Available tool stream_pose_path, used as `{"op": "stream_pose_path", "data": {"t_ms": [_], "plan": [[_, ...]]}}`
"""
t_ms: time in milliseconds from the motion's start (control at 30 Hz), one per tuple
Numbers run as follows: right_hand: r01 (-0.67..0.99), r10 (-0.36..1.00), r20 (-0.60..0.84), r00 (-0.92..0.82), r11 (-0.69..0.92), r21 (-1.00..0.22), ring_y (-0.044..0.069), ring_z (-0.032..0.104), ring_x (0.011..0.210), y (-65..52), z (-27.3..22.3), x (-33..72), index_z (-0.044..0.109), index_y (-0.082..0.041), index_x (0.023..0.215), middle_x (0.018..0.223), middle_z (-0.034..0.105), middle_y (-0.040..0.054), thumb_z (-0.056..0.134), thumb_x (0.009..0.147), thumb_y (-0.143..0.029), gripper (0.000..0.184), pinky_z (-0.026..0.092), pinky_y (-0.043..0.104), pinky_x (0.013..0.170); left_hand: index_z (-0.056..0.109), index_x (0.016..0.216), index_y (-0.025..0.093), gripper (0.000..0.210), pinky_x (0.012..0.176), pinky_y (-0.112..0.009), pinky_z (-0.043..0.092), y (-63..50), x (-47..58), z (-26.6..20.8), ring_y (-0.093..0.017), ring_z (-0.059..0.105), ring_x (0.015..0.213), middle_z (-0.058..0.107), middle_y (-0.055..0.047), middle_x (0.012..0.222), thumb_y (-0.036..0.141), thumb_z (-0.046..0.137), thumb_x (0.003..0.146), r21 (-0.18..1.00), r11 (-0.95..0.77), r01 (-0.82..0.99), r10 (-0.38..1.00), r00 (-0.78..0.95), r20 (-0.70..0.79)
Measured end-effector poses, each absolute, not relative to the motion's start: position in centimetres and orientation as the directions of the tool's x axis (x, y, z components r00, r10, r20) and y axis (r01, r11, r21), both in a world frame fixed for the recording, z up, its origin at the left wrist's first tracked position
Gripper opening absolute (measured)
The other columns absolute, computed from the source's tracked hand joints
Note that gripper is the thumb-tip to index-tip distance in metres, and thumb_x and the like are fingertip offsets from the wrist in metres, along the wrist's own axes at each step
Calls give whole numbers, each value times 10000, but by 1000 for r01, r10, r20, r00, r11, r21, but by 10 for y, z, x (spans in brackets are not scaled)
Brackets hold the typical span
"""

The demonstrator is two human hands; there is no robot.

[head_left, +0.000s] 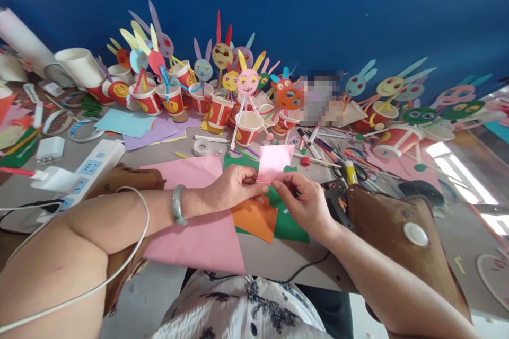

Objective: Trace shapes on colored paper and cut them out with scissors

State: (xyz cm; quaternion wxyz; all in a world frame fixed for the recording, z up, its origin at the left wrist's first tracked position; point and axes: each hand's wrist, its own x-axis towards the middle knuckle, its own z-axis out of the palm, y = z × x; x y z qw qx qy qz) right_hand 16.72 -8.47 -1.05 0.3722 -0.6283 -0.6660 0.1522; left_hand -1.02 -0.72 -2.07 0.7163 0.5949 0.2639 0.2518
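Note:
A small pink piece of paper [275, 161] is held up between both hands over the table, its lower edge pinched and apparently folded. My left hand [233, 188] grips its lower left corner between thumb and fingers. At the lower right edge, my right hand [304, 198] pinches the same paper. Beneath the hands lie an orange sheet [254, 220], a cut green sheet [292, 225] and a large pink sheet [191, 243].
Red paper cups with rabbit-faced paper figures [248, 127] line the blue wall. Left are a power strip [91, 167], a tape roll [201, 146] and blue paper [127, 121]. Right are scissors [361, 174], a yellow glue stick [350, 173] and a brown cushion [385, 238]. A white cable [145, 222] crosses my left arm.

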Motion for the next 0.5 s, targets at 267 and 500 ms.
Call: {"op": "stream_pose_path", "data": {"t_ms": [267, 500], "plan": [[684, 947, 297, 123, 136, -717, 100, 416, 453, -86, -14, 165, 601, -190, 750, 518, 509, -36, 599, 909, -364, 236, 332, 233, 445, 647, 710, 124, 430, 617, -245, 538, -6, -11, -20, -156, 684, 667, 719, -65, 732, 542, 742, 747, 983, 185, 6, 671, 730, -131], [461, 970, 113, 214, 1, -887, 77, 360, 456, -85, -15, 167, 459, -204, 627, 502, 424, -67, 771, 752, -481, 435, 283, 224, 436, 694, 866, 98, 441, 663, -262, 573, -5, -11, -11, -153, 699, 677, 730, -85, 792, 525, 732, 766, 967, 246, -66, 687, 716, -125]]}}
